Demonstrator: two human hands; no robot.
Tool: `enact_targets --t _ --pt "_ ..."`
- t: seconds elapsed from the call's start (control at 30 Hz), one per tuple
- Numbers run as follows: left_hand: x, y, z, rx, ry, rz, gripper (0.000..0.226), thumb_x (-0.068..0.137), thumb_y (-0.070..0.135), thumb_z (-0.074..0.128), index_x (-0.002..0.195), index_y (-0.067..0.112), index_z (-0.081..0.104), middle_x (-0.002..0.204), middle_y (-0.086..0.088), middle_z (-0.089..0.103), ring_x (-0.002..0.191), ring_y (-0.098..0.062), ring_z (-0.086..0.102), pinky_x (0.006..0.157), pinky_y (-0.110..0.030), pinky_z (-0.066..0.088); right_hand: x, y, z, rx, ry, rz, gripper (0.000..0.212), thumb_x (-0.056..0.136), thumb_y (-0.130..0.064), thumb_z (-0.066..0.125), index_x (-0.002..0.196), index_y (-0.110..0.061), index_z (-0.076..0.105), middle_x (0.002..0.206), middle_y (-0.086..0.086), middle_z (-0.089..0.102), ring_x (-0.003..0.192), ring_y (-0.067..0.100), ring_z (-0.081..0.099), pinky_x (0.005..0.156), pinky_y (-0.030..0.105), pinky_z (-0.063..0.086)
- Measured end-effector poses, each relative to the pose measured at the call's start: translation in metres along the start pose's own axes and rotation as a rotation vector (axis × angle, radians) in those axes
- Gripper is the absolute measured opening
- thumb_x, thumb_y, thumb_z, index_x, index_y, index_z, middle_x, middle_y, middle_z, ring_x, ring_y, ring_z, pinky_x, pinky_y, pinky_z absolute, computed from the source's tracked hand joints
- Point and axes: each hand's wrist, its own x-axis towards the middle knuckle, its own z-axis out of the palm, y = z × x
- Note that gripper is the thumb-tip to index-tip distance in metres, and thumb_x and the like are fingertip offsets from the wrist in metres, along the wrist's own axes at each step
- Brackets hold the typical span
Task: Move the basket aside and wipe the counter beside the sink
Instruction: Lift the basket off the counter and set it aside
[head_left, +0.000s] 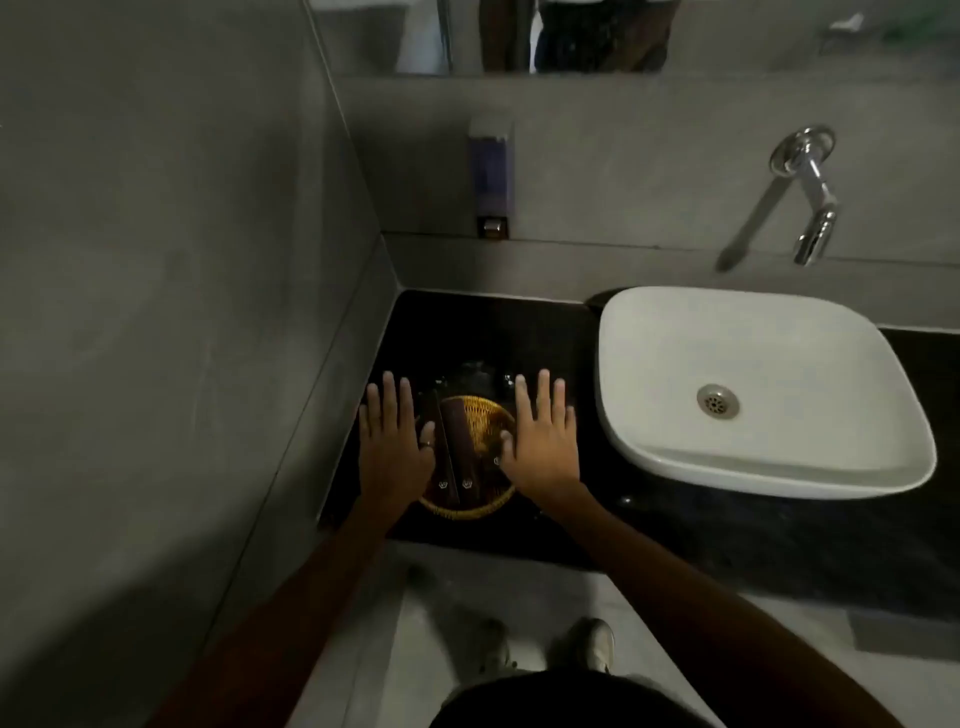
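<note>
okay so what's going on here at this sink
A person stands at a dark counter beside a white sink. Both hands are open, fingers spread, the left hand and right hand on either side of a small round wicker basket holding dark packets. The basket is not yet lifted, and no cloth is visible.

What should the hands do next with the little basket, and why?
Probably close both hands around the basket and lift it. The left hand and right hand are open, fingers spread, one at each side of it, not gripping yet. The basket sits on the dark counter left of the sink, covering the spot to be wiped, and no cloth is in view.
</note>
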Motion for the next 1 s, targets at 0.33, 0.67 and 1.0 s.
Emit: enact_targets --t 0.33,0.67,1.0 --pt "-0.001 -0.010 0.026 -0.266 -0.420 -0.218 0.086 0.101 0.024 0.060 0.166 0.021 0.005 0.173 -0.014 0.012 0.148 -0.051 0.037 0.119 -0.065 0.036 0.024 -0.002 0.011 0.317 -0.350 0.298 0.070 0.081 -0.014 0.082 0.141 -0.008 0.045 0.134 0.017 0.059 0.126 0.039 0.061 0.104 0.046 0.056" --pt "-0.127 0.088 0.007 -0.398 -0.275 -0.197 0.097 0.092 0.029 0.075 0.166 0.021 0.013 0.174 -0.007 0.015 0.139 -0.034 0.054 0.115 -0.061 0.043 -0.082 0.095 -0.049 0.399 -0.162 0.143 0.048 0.077 -0.008 0.076 0.121 -0.017 0.059 0.118 0.007 0.068 0.111 0.029 0.068 0.094 0.040 0.059" --pt "-0.194 0.273 0.078 -0.445 -0.396 -0.005 0.086 0.098 0.022 0.064 0.166 0.023 0.011 0.175 -0.004 0.013 0.140 -0.025 0.053 0.103 -0.042 0.053 -0.178 0.287 -0.091 0.402 -0.109 0.397 0.050 0.072 -0.006 0.071 0.117 -0.023 0.060 0.114 0.005 0.067 0.110 0.030 0.068 0.095 0.048 0.059"
